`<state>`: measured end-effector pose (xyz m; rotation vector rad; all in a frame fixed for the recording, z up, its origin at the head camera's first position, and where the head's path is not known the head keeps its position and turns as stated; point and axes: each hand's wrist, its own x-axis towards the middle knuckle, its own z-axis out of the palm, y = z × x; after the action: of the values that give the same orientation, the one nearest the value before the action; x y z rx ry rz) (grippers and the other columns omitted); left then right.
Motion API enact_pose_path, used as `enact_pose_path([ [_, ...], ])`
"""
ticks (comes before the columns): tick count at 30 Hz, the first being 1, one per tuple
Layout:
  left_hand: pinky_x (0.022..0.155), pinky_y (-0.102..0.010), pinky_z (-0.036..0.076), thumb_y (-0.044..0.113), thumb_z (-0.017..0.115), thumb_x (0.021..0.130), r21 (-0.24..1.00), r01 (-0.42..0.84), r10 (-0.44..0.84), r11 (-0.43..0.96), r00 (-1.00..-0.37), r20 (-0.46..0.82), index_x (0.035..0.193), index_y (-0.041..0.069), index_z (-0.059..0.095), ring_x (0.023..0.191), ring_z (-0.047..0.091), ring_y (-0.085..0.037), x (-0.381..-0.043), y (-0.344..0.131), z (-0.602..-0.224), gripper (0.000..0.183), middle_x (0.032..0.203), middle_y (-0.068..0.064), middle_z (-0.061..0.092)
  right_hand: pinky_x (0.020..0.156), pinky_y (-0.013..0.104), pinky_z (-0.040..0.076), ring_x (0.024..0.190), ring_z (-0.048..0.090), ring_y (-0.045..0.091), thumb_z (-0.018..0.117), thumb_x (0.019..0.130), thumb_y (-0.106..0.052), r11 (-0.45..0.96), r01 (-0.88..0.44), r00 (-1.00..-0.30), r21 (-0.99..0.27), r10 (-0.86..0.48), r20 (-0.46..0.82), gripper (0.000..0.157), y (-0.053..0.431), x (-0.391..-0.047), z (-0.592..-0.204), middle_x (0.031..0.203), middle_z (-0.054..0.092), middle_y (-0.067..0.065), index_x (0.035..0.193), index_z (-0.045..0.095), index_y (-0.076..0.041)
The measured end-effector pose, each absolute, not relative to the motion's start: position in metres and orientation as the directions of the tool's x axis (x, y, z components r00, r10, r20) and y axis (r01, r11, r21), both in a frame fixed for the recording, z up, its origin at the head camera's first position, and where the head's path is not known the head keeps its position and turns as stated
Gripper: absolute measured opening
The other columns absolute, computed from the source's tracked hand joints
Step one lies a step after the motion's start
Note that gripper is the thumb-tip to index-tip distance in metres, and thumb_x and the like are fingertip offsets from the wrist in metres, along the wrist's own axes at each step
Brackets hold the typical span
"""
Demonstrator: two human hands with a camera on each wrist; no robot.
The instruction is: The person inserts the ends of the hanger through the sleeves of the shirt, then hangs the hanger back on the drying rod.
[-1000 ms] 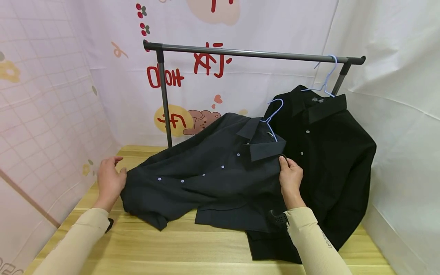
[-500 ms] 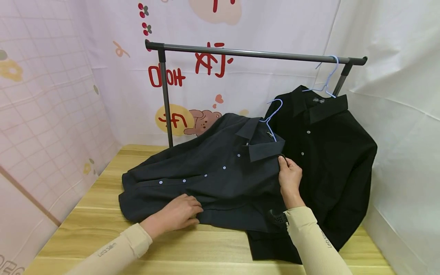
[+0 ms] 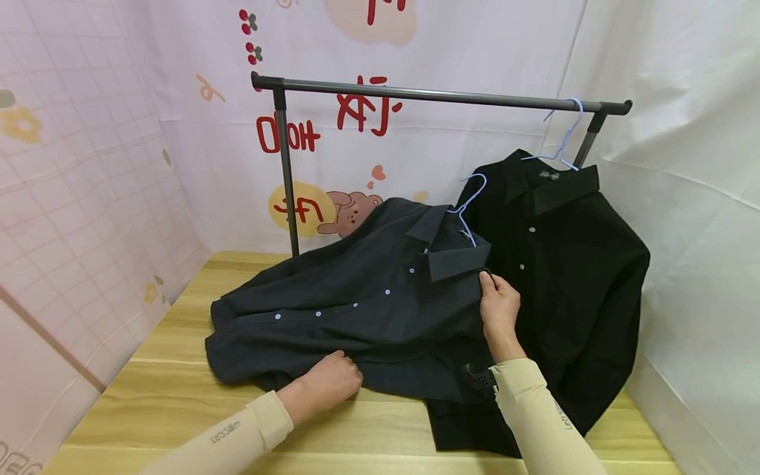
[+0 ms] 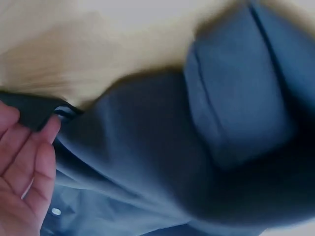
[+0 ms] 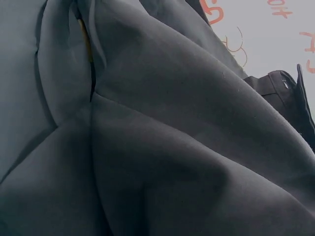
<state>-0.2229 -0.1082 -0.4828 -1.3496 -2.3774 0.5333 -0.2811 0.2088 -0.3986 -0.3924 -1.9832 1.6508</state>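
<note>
A dark charcoal button-up shirt (image 3: pixel 368 277) lies spread leftward across the wooden table, a light-blue wire hanger (image 3: pixel 465 210) poking out of its collar. My right hand (image 3: pixel 500 310) pinches its shoulder just below the collar. In the right wrist view only folds of this shirt (image 5: pixel 162 98) fill the picture, and that hand is hidden. My left hand (image 3: pixel 332 381) is at the shirt's front edge, fingers curled on the cloth by the sleeve's end. The left wrist view catches these fingers (image 4: pixel 42 172) against the dark fabric, one white button below.
Behind, a grey metal clothes rack (image 3: pixel 427 94) stands on the table (image 3: pixel 356 439). From its right end a black shirt (image 3: pixel 584 264) hangs on another light-blue hanger (image 3: pixel 561 148), partly behind the charcoal one. White patterned cloth (image 3: pixel 208 165) walls the sides and back.
My left hand has left the hem at the far left and come rightward to the sleeve's end at the front. My right hand stays at the shoulder, nearly still.
</note>
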Motion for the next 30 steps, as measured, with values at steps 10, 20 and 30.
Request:
enact_pose_path([
  [10, 0.072, -0.037, 0.052, 0.002, 0.075, 0.08, -0.057, 0.704, 0.586, 0.708, -0.54, 0.604, 0.092, 0.01, 0.072, 0.08, 0.064, -0.019, -0.238, -0.164, -0.447, 0.015, 0.088, -0.001, 0.068, 0.072, 0.028, 0.043, 0.084, 0.051, 0.017, 0.047, 0.106, -0.033, 0.215, -0.052, -0.867, -0.975, 0.474, 0.151, 0.039, 0.212, -0.279, -0.4, 0.096, 0.057, 0.007, 0.117, 0.065, -0.001],
  [20, 0.076, -0.051, 0.048, -0.009, 0.06, 0.083, 0.185, 0.55, 0.198, 0.814, -0.563, 0.802, 0.096, 0.003, 0.072, 0.087, 0.062, -0.035, -0.244, -0.25, -0.411, 0.021, 0.093, -0.012, 0.068, 0.086, 0.034, 0.039, 0.085, 0.05, 0.018, 0.045, 0.107, -0.034, 0.186, -0.045, -0.873, -0.981, 0.47, 0.13, 0.04, 0.212, -0.278, -0.401, 0.093, 0.055, 0.007, 0.116, 0.063, 0.0],
  [30, 0.064, -0.039, 0.044, 0.007, 0.053, 0.097, 0.5, 0.228, 0.081, 0.835, -0.951, 0.298, 0.088, 0.004, 0.068, 0.073, 0.057, -0.027, -0.224, -0.328, -0.421, 0.017, 0.087, -0.017, 0.065, 0.063, 0.025, 0.041, 0.072, 0.049, 0.013, 0.047, 0.106, -0.033, 0.201, -0.074, -0.863, -0.977, 0.479, 0.164, 0.036, 0.211, -0.278, -0.401, 0.079, 0.05, 0.001, 0.102, 0.063, -0.001],
])
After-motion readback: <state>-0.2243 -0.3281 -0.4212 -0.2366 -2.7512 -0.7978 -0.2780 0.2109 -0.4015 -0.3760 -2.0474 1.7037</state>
